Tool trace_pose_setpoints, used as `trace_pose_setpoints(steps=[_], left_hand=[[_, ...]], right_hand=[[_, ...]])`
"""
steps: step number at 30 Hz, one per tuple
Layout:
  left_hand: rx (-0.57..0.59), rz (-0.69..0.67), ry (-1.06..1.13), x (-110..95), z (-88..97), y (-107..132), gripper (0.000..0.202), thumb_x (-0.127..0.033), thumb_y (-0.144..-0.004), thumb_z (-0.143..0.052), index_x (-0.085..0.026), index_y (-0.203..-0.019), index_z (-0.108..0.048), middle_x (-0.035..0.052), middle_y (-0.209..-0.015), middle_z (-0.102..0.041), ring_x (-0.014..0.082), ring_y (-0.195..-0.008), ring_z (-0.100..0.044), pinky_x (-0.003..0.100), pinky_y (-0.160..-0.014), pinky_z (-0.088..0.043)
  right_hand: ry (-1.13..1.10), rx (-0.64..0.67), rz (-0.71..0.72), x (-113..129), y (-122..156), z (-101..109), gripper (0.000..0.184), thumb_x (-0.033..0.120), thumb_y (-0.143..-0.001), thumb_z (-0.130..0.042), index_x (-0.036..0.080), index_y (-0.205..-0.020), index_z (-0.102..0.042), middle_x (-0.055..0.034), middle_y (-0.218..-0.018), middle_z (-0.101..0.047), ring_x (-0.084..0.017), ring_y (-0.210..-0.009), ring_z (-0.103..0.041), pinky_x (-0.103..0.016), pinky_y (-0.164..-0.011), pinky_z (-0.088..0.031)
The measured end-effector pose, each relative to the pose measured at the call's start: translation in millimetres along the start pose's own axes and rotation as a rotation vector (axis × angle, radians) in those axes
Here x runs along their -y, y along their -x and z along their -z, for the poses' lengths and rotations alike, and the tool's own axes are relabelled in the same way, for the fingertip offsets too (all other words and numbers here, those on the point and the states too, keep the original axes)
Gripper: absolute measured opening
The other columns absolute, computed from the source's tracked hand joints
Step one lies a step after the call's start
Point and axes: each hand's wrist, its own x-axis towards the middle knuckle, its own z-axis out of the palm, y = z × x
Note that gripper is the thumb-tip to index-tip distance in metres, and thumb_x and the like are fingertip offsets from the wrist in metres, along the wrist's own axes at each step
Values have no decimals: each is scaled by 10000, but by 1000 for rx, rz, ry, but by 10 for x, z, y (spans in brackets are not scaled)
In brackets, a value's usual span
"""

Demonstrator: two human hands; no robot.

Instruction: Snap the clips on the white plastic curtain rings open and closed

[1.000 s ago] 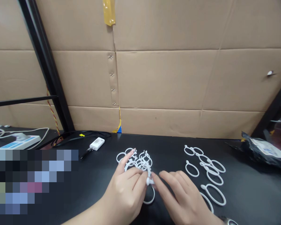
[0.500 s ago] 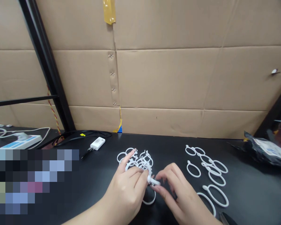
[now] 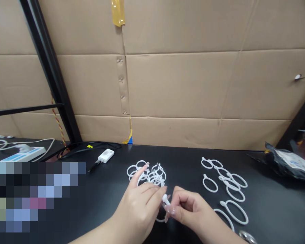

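Note:
A white plastic ring with a small knob (image 3: 165, 199) is pinched between my two hands, most of it hidden by fingers. My left hand (image 3: 137, 205) grips it near the knob with thumb and fingers, while its index finger points out over a pile of similar white rings (image 3: 155, 177). On the other side, my right hand (image 3: 191, 207) closes thumb and fingertips on the part just below the knob. Below the fingers a thin white arc (image 3: 160, 221) shows; I cannot tell whether it belongs to the held ring.
Several white rings (image 3: 230, 185) lie spread on the black table at right. A shiny metal object (image 3: 247, 237) sits by my right wrist. Farther off are a white charger (image 3: 106, 156), a power strip (image 3: 24, 154), a black plastic bag (image 3: 292, 164) and a cardboard wall (image 3: 180, 84).
My right hand has moved slightly and its fingers have closed in on the ring, which now tilts downward. The shiny object by my right wrist shows differently. My left hand barely moved.

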Motion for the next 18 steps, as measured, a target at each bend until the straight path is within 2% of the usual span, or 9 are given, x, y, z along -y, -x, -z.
trace_pose_setpoints(steps=[2,5,12,14,18], left_hand=[[21,58,73,-20,-13,8,244,-6,-798,-478,-117,-951,-633,21,-704,-696,142,-616,-633,518,-1048,-249],[-6,104,137,-51,-26,7,245,9,-781,-445,-132,-866,-626,4,-635,-665,126,-559,-610,514,-1042,-255],[-61,54,42,-82,-9,-20,208,-11,-771,-476,-101,-871,-634,41,-647,-686,143,-540,-616,535,-1034,-262],[-57,101,33,-61,-13,-9,203,-21,-788,-464,-120,-808,-640,19,-592,-663,133,-501,-596,542,-1032,-266],[44,292,77,17,-29,1,277,-63,-859,-437,-170,-695,-631,-26,-527,-626,107,-457,-574,527,-1039,-288]], right_hand=[[-59,25,-4,19,12,-20,309,372,-772,-692,169,-594,-541,24,-701,-501,-115,-667,-528,-257,-683,-418],[-74,48,-2,64,33,-55,339,377,-762,-700,168,-577,-507,26,-700,-480,-115,-653,-512,-260,-670,-410],[-18,25,60,62,31,-117,370,425,-800,-643,177,-579,-480,11,-706,-482,-127,-673,-466,-262,-672,-381],[9,35,73,51,36,-121,375,436,-805,-631,178,-579,-478,8,-713,-479,-131,-677,-463,-262,-665,-375],[55,39,82,51,46,-125,369,442,-790,-643,179,-583,-488,4,-744,-483,-136,-689,-474,-259,-655,-374]])
